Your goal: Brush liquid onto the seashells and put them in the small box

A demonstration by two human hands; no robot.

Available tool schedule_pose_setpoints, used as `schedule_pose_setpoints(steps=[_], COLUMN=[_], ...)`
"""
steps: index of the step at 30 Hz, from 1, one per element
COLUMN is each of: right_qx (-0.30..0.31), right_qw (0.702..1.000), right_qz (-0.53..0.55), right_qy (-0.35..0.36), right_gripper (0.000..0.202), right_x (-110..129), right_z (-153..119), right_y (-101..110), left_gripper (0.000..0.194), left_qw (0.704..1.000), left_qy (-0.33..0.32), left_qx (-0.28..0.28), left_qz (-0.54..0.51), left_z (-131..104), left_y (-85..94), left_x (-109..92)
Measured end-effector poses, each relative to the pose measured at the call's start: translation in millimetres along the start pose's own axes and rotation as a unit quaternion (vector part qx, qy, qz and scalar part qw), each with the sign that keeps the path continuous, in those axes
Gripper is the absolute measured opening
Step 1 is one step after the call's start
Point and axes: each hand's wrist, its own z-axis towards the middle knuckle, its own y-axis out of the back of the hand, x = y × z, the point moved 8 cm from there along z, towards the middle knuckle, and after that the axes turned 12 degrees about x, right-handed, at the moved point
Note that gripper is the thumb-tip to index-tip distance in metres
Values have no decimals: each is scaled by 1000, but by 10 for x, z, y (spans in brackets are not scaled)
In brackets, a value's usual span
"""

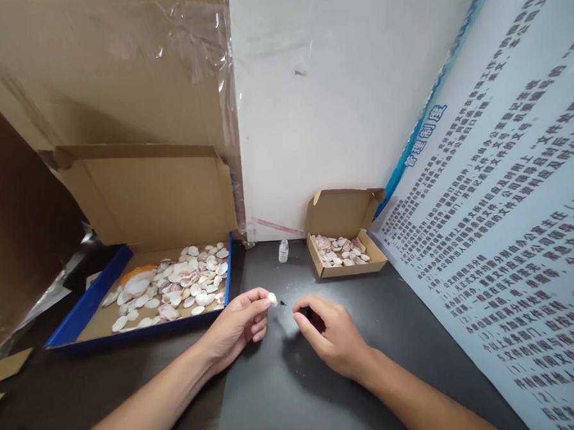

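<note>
Between thumb and forefinger, my left hand [242, 323] pinches a small white shell [273, 299]. My right hand [334, 334] is a short way to the right, its fingers curled around something dark that is mostly hidden. A tiny black piece [282, 303] shows between the two hands; whether it lies on the table or belongs to what the right hand holds, I cannot tell. Behind the hands stands a small clear bottle [283, 251] with a whitish label. To the left, many loose shells [194, 281] lie in a blue-edged cardboard box [93, 324].
At the back right, a smaller open cardboard box [352, 270] holds more shells [341, 250]. A dark grey mat [374, 403] covers the table under my hands. A white panel [310, 111] rises behind, and a printed poster [485, 230] slants along the right side.
</note>
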Motion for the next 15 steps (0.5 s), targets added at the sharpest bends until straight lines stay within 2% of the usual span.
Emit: schedule_pose_setpoints(steps=[6,11,15], right_qx=[-3,-13,-11], right_qw=[997,1000,999], right_qz=[43,9,32], right_qy=[61,-2,38], right_gripper=[13,11,12], right_x=[90,7,65], right_z=[-55,-32,-36], right_y=[7,15,13], left_gripper=[23,24,24], left_qw=[999,999,999], left_qy=[-2,1,-2], left_qx=[7,3,0], left_qz=[37,47,42], left_z=[3,-2,-6], left_y=[-5,-10,-9], left_x=[22,12,5])
